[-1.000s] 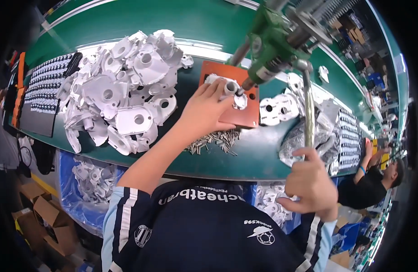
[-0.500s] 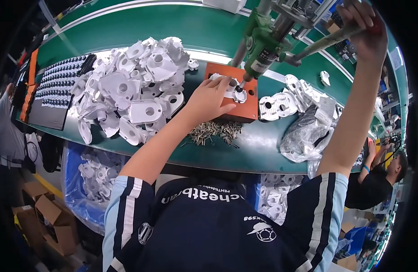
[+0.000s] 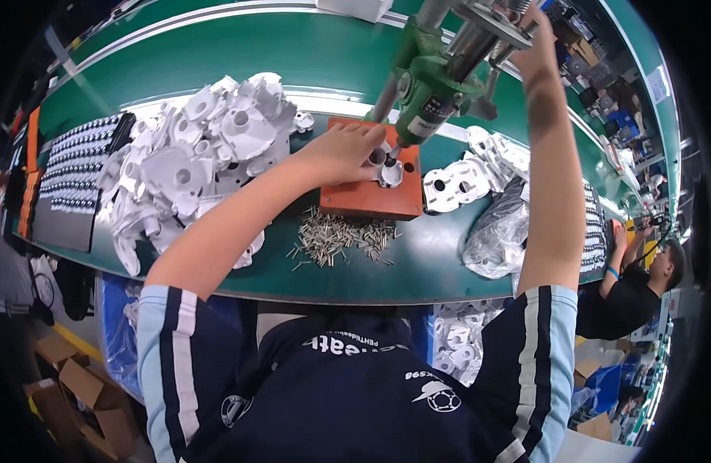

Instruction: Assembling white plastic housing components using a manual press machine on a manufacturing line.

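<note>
On an orange fixture block point(image 3: 371, 202) sits a white plastic part point(image 3: 390, 174) with round openings. My left hand point(image 3: 347, 153) is closed on its left side, steadying it on the block. Above stands a green lever press point(image 3: 432, 96), its thin metal tip reaching down to a dark spot on the part. My right hand point(image 3: 536, 48) is raised behind the press at the end of its lever point(image 3: 488, 96); the press frame hides part of the fingers. Small metal pins point(image 3: 336, 239) lie loose in front of the block.
A tall heap of white parts point(image 3: 182, 174) stands on the left, beside a black tray of small dark-and-silver pieces point(image 3: 77, 166). More white parts point(image 3: 455, 185) and a clear plastic bag point(image 3: 494, 243) lie right. Below the bench edge are bins of parts point(image 3: 459, 339). A co-worker point(image 3: 633, 297) sits far right.
My right hand has swung the lever leftward and away, behind the press. My left hand still holds the part on the block. The whole view has shifted slightly.
</note>
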### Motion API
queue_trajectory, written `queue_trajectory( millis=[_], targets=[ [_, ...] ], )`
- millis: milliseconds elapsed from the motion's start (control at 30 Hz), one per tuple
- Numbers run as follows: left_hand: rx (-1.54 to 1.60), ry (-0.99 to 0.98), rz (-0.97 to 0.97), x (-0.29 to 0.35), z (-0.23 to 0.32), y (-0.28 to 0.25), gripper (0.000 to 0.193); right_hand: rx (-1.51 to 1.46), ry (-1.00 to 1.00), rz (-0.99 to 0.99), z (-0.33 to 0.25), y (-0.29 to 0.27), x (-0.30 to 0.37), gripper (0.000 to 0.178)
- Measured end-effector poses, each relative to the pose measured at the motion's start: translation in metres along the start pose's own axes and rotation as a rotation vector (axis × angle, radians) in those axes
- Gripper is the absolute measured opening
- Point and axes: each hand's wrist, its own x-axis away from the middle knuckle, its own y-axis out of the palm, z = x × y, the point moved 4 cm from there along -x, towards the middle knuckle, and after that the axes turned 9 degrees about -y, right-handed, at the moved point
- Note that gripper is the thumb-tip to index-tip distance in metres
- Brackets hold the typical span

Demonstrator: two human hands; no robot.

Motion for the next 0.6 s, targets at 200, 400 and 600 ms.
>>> queue_trajectory(
  millis=[200, 400, 600],
  targets=[
    [-0.047, 0.052, -0.067, -0.017, -0.007, -0.042, 0.048, 0.081, -0.114, 0.004, 0.057, -0.038, 0.015, 0.030],
    [0.106, -0.120, -0.076, -0.019, -0.037, -0.090, 0.047, 1.011, -0.126, -0.089, 0.096, -0.122, 0.116, 0.023],
    [0.080, -0.121, 0.134, -0.007, -0.044, -0.114, 0.051, 1.443, -0.049, -0.438, 0.090, -0.060, 0.220, 0.030]
  ],
)
